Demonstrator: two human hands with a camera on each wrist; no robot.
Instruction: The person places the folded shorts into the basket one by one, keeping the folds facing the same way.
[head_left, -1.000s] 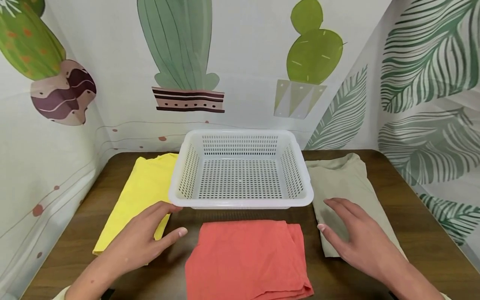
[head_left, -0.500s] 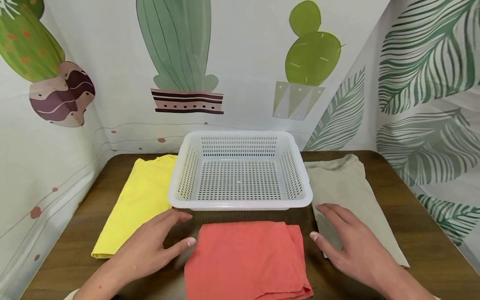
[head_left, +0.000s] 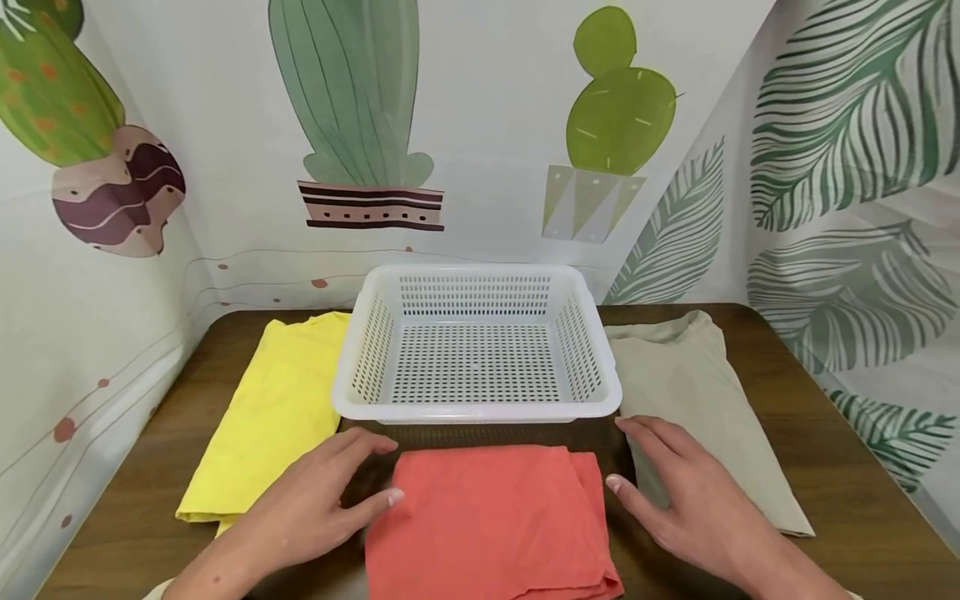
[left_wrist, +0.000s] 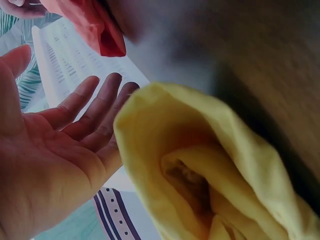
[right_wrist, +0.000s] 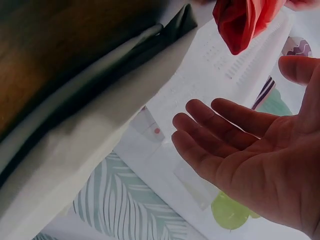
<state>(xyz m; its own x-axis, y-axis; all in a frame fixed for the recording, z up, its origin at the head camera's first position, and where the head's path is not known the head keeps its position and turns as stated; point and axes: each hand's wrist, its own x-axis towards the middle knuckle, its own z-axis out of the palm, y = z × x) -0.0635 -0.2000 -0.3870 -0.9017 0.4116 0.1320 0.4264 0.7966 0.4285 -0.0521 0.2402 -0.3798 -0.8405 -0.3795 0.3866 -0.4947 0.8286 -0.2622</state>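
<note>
A folded red cloth [head_left: 491,521] lies at the near middle of the table. On its left side hovers my left hand [head_left: 315,496], fingers spread and relaxed, the thumb tip at the cloth's edge; I cannot tell whether they touch. To the right, my right hand [head_left: 686,500] is held with loose fingers, its thumb a little apart from the red cloth. Folded yellow cloth [head_left: 277,417] lies beyond my left hand, and folded grey-beige cloth [head_left: 690,392] lies partly beneath my right. Both wrist views show bare palms, the left palm [left_wrist: 60,155] and the right palm [right_wrist: 265,160].
A white perforated plastic basket [head_left: 476,408] stands at the back middle, with nothing in it, between the yellow and grey-beige cloths. The dark wooden table [head_left: 832,467] meets a wall hanging [head_left: 487,125] printed with cacti and leaves.
Both hands have moved inward toward the red cloth, the left one to the right and the right one to the left. The cloths and basket stay put; the head view shifts slightly.
</note>
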